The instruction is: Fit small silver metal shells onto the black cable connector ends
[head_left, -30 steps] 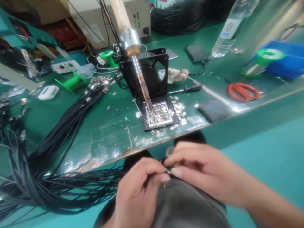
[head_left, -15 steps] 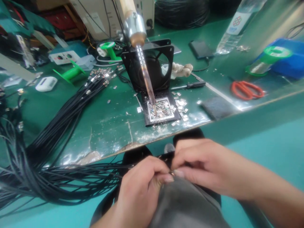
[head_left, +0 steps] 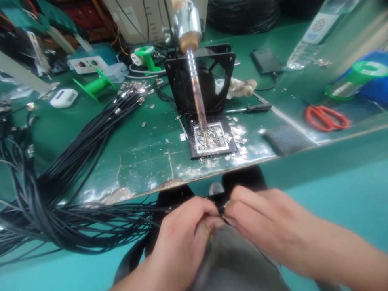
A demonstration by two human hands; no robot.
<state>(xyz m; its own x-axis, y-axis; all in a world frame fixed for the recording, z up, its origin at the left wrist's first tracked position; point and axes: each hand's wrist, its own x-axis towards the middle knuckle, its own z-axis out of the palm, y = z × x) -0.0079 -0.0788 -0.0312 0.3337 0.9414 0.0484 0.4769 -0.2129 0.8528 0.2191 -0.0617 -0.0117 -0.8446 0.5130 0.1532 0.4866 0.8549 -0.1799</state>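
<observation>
the left hand (head_left: 184,238) and the right hand (head_left: 269,226) meet over the person's grey-covered lap (head_left: 239,258), just off the front edge of the worktop (head_left: 145,161). a small piece (head_left: 223,217) with a coppery glint sits between the fingertips of the 2 hands, mostly hidden by them. the left fingers are pinched onto it, thumb against forefinger; the right fingers are curled in close from the other side, but whether they grip it i cannot tell. loose black cables (head_left: 106,230) run below the front edge towards the left hand, and a cable bundle (head_left: 81,145) tipped with metal connectors (head_left: 133,89) slants across the worktop's left part. near the middle of the front edge, a soldering iron (head_left: 197,89) points down at a white-rimmed tray (head_left: 212,151) of scraps, with a black fan (head_left: 207,87) behind. farther right, red-handled scissors (head_left: 325,120) lie near that edge, beyond a dark flat slab (head_left: 287,139).
</observation>
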